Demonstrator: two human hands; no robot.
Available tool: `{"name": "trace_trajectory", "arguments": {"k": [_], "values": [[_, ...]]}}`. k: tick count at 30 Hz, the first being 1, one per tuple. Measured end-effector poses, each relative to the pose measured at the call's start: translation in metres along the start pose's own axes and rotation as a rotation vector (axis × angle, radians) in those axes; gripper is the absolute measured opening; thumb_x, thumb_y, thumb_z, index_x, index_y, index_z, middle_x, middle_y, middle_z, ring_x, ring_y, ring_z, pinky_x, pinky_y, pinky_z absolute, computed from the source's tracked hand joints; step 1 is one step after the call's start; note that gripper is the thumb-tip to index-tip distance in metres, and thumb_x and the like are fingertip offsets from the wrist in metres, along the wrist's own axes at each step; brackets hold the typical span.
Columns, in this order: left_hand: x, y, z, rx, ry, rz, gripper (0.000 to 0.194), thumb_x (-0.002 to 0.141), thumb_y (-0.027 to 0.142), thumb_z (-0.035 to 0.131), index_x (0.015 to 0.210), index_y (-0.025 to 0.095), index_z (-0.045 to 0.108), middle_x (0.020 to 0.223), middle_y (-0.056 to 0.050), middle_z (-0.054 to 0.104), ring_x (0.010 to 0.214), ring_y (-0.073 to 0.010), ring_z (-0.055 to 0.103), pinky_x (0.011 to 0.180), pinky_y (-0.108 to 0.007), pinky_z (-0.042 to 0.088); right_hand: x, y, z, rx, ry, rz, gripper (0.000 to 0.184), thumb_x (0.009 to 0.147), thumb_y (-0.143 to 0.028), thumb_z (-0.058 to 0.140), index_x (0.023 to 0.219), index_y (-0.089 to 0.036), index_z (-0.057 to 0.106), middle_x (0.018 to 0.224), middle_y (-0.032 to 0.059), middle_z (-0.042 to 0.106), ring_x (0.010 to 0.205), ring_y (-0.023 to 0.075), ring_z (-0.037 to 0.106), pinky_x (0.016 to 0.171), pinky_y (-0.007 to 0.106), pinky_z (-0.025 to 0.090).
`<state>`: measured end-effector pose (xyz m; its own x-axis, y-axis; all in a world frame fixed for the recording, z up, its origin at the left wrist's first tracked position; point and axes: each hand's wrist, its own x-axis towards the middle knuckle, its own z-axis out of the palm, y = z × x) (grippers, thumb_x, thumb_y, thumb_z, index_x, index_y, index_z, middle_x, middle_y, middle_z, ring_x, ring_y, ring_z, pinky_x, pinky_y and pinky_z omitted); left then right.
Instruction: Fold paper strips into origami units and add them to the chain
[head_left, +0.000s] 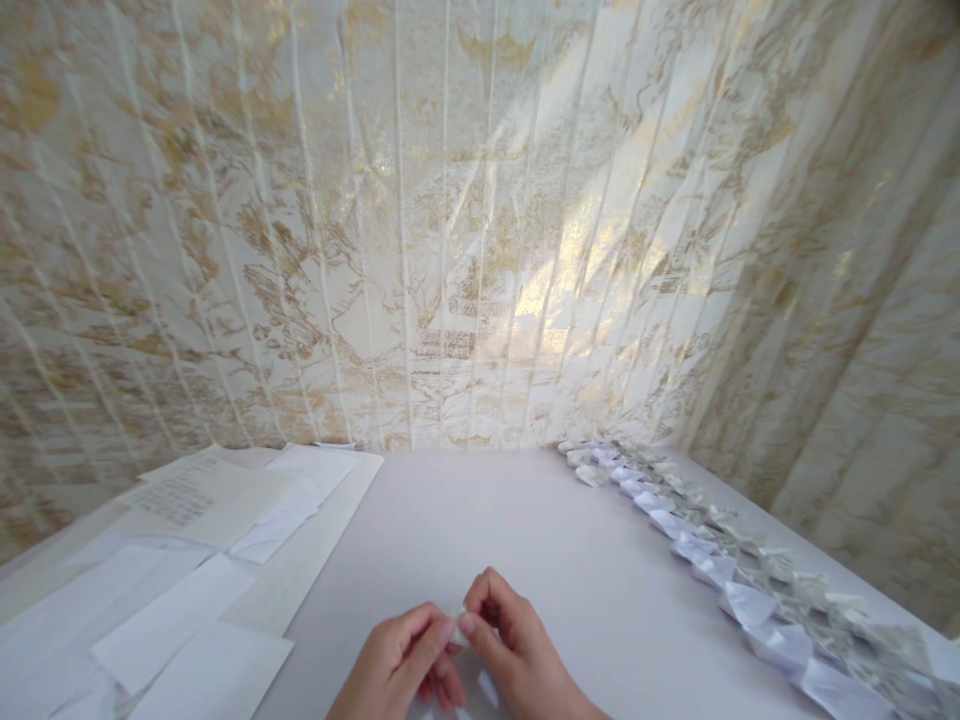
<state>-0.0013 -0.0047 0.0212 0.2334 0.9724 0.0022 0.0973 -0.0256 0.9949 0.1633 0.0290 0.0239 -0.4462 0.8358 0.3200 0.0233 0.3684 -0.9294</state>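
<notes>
Close together at the table's near edge, both hands pinch a small folded piece of paper [458, 622]. My left hand [409, 655] has its thumb and forefinger closed on the paper's left side, its other fingers curled below. From the right, my right hand [514, 635] grips the opposite side between thumb and bent forefinger. Most of the paper is hidden by the fingertips, so its exact shape cannot be made out.
On the left lie overlapping white paper sheets [176, 620], one printed sheet [191, 495] among them. Rows of folded paper pieces [746, 600] run along the right side of the white table [480, 510]. A gold-patterned curtain [450, 250] hangs behind.
</notes>
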Motion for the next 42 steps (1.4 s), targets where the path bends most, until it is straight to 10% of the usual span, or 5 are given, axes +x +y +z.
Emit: {"name": "trace_trajectory", "arguments": {"k": [17, 24, 42], "values": [[-0.009, 0.013, 0.002, 0.098, 0.112, 0.047, 0.048, 0.088, 0.062, 0.046, 0.067, 0.02, 0.056, 0.056, -0.003, 0.072, 0.053, -0.0147, 0.063, 0.058, -0.023, 0.049, -0.001, -0.001, 0.006, 0.212, -0.007, -0.011, 0.037, 0.089, -0.055, 0.057, 0.103, -0.022, 0.047, 0.078, -0.0037, 0.043, 0.07, 0.0137, 0.041, 0.066, 0.027, 0.034], [-0.005, 0.006, 0.0, 0.074, 0.113, 0.037, 0.047, 0.085, 0.064, 0.049, 0.068, 0.021, 0.056, 0.056, -0.002, 0.071, 0.052, -0.0151, 0.062, 0.057, -0.023, 0.049, 0.0, 0.002, 0.001, -0.09, -0.109, 0.097, 0.052, 0.087, -0.066, 0.05, 0.064, -0.021, 0.035, 0.058, -0.007, 0.032, 0.055, 0.0103, 0.029, 0.051, 0.025, 0.022], [-0.012, 0.027, -0.001, 0.14, 0.137, 0.098, 0.044, 0.089, 0.057, 0.047, 0.064, 0.022, 0.056, 0.055, 0.002, 0.067, 0.058, -0.0155, 0.06, 0.065, -0.024, 0.042, 0.003, -0.012, -0.005, -0.037, -0.091, 0.119, 0.056, 0.083, -0.07, 0.052, 0.06, -0.021, 0.039, 0.053, -0.0066, 0.038, 0.052, 0.0102, 0.03, 0.05, 0.024, 0.024]]}}
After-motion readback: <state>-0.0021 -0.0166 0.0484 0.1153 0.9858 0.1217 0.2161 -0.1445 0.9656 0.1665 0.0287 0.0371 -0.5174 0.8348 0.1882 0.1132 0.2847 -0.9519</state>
